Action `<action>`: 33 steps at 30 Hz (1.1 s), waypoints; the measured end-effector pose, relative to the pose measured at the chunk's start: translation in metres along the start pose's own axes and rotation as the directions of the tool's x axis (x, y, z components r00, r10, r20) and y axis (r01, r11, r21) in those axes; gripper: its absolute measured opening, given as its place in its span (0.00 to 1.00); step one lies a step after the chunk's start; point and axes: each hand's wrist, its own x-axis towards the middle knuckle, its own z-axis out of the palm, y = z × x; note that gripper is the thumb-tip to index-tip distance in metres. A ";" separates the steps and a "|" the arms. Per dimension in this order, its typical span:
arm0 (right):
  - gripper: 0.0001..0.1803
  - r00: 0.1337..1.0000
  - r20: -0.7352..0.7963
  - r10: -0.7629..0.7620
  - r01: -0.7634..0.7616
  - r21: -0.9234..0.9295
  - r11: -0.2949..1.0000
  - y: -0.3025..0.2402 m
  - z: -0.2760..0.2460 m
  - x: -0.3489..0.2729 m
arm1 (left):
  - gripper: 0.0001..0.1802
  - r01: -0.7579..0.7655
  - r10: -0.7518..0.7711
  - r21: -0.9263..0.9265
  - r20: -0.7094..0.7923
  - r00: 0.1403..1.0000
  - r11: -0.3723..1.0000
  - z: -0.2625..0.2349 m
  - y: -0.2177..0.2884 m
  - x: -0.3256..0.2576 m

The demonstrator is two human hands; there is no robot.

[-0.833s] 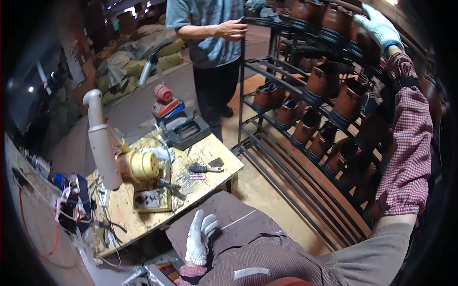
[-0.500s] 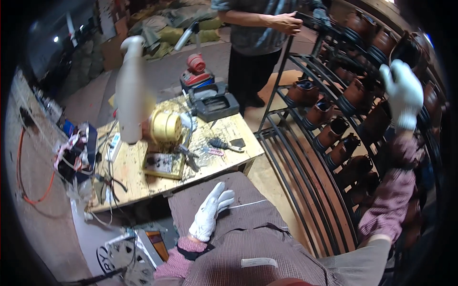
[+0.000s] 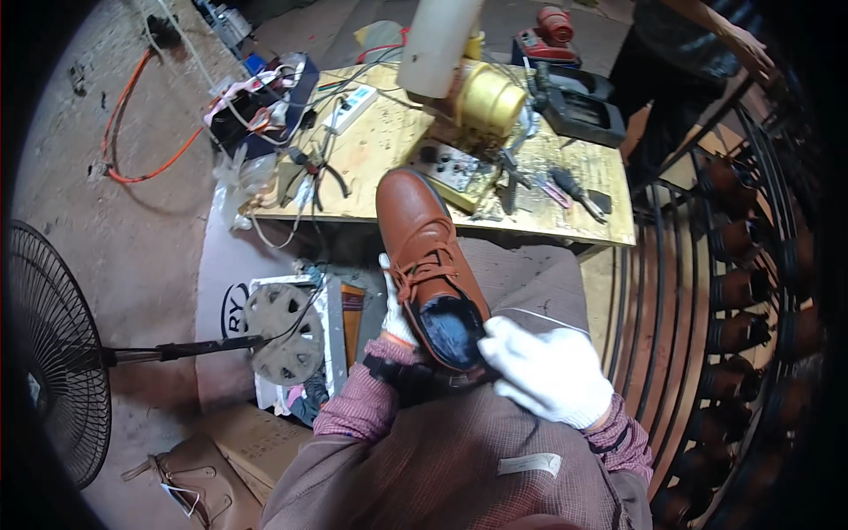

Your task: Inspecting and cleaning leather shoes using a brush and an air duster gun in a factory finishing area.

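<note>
A brown lace-up leather shoe is held above my lap, toe pointing away from me and its opening toward me. Dark blue, fuzzy lining shows inside the opening. My left hand, in a white glove, grips the shoe along its left side; most of the fingers are hidden beneath it. At the heel, my white-gloved right hand is closed on the back rim of the shoe. The brown laces are threaded and tied.
Ahead stands a wooden table bearing a yellow machine, a control box, pliers and a power strip. A metal rack with several brown shoes is at right, a fan at left. Another person's hand touches the rack.
A brown shoe is now in my hands. My right hand has come down from the rack to the shoe's heel, and my left has left my lap. The view has swung left.
</note>
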 end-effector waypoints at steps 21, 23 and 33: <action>0.42 0.767 -0.546 -0.338 -0.185 -0.692 0.698 -0.024 -0.106 0.035 | 0.32 -0.241 0.387 -0.454 0.262 0.884 0.858 -0.068 0.062 0.094; 0.41 0.609 -0.728 -0.315 -0.383 -0.618 0.687 -0.032 -0.109 0.053 | 0.32 -0.205 0.375 -0.482 0.289 0.881 0.852 -0.100 0.047 0.041; 0.22 0.910 0.098 0.404 -0.071 -0.921 0.382 0.084 -0.121 0.094 | 0.33 0.136 0.065 -0.376 0.475 0.878 0.916 -0.171 0.053 -0.065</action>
